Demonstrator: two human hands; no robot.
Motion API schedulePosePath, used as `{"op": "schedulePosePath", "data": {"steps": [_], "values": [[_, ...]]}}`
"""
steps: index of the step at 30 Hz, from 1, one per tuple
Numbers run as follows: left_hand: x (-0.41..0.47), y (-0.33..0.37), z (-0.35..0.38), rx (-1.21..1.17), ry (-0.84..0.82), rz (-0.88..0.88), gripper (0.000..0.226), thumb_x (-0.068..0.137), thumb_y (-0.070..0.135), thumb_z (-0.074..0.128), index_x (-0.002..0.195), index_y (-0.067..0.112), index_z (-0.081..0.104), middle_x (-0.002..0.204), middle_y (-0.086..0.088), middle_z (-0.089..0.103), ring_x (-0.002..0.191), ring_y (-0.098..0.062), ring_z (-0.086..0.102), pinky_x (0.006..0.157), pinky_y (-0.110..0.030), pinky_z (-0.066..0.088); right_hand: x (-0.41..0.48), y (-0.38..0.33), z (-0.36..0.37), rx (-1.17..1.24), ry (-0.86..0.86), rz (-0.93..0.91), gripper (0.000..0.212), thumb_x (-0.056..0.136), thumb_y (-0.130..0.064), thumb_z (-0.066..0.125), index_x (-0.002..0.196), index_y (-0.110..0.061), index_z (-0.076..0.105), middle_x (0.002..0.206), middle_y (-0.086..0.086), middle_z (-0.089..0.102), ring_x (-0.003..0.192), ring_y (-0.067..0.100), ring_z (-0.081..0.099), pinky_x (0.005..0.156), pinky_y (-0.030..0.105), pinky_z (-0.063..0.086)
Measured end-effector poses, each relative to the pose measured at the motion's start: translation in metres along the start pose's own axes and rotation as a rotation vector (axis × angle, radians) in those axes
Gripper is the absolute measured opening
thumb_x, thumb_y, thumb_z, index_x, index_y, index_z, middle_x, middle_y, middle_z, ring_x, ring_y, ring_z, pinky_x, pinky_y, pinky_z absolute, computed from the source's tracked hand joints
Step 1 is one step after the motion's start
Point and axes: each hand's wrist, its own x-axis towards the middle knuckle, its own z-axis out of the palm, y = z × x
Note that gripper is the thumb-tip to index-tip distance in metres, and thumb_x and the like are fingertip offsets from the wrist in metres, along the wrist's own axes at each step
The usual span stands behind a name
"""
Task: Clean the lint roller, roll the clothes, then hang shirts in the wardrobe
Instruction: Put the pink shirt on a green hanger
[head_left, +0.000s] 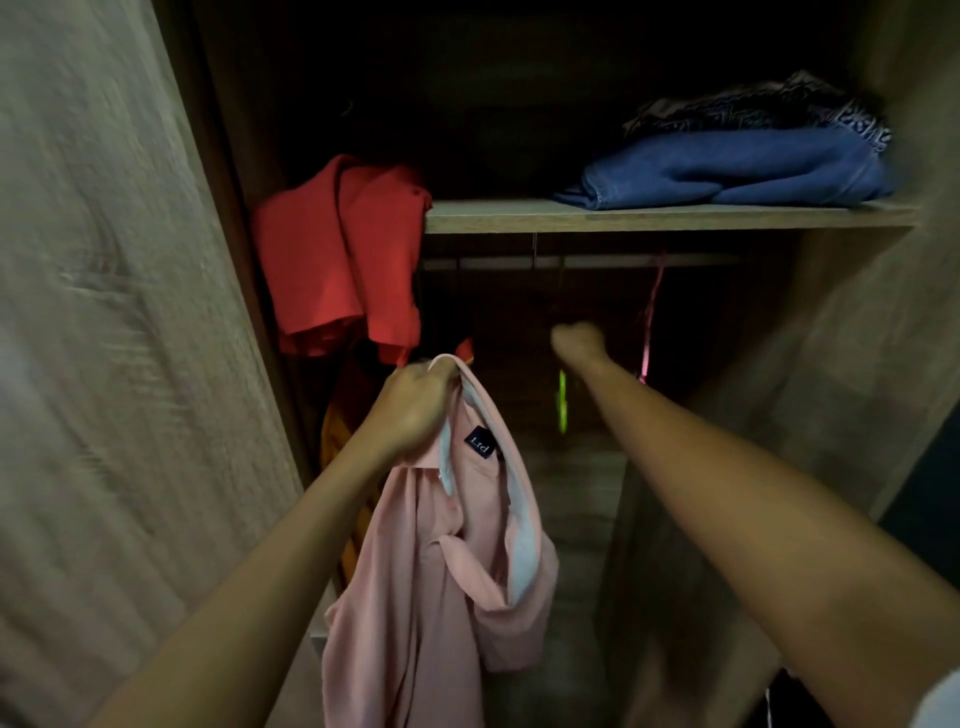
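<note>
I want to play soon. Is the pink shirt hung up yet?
Not yet. The left hand grips the pink shirt by its collar, and the shirt hangs loose below. The right hand reaches toward the rail, too blurred to judge. No lint roller shows, so rolling seems over. Left to do: hang the shirt on the rail.

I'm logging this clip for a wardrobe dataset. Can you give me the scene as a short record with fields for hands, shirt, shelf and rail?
left hand: grips the pink shirt by its collar
right hand: reaches in below the shelf; blurred, grip unclear
pink shirt: hangs limp, no hanger seen in it
shelf: folded blue jeans with patterned fabric on top; red garment draped over its left end
rail: what look like a green hanger and a pink hanger below it
</note>
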Motion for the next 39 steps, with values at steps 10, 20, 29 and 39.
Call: {"op": "schedulePosePath", "data": {"steps": [10,20,29,39], "values": [[-0.017,-0.011,-0.010,-0.036,-0.016,0.034,0.043,0.097,0.026,0.043,0.054,0.020,0.041,0.051,0.006,0.039,0.050,-0.012,0.034,0.051,-0.031,0.028,-0.061,0.013,-0.028,0.076,0.179,-0.192,0.043,0.088,-0.046,0.069,0.060,-0.015,0.055,0.057,-0.001,0.054,0.057,0.016,0.051,0.059,0.033,0.038],[-0.043,0.004,0.008,0.025,-0.137,0.092,0.042,0.099,0.026,0.037,0.081,0.000,0.065,0.071,-0.006,0.057,0.065,-0.019,0.049,0.057,-0.033,0.035,-0.200,0.092,-0.080,0.089,0.224,-0.281,0.055,0.089,-0.043,0.070,0.053,-0.012,0.041,0.043,-0.003,0.047,0.051,0.014,0.067,0.047,0.031,0.044],[-0.084,0.044,0.035,-0.036,-0.157,0.060,0.040,0.094,0.029,0.042,0.070,0.003,0.060,0.064,-0.011,0.050,0.059,-0.023,0.043,0.057,-0.038,0.033,-0.296,0.104,-0.147,0.330,0.390,-0.290,0.051,0.094,-0.036,0.066,0.065,0.005,0.055,0.053,0.016,0.059,0.047,0.023,0.068,0.040,0.032,0.053],[-0.160,0.119,0.070,-0.030,-0.240,0.127,0.036,0.090,0.032,0.043,0.065,0.011,0.057,0.061,-0.008,0.050,0.058,-0.021,0.042,0.053,-0.036,0.032,-0.360,0.060,-0.220,0.724,0.611,-0.485,0.044,0.095,-0.028,0.067,0.066,-0.004,0.044,0.049,0.011,0.039,0.042,0.028,0.049,0.037,0.029,0.043]]}}
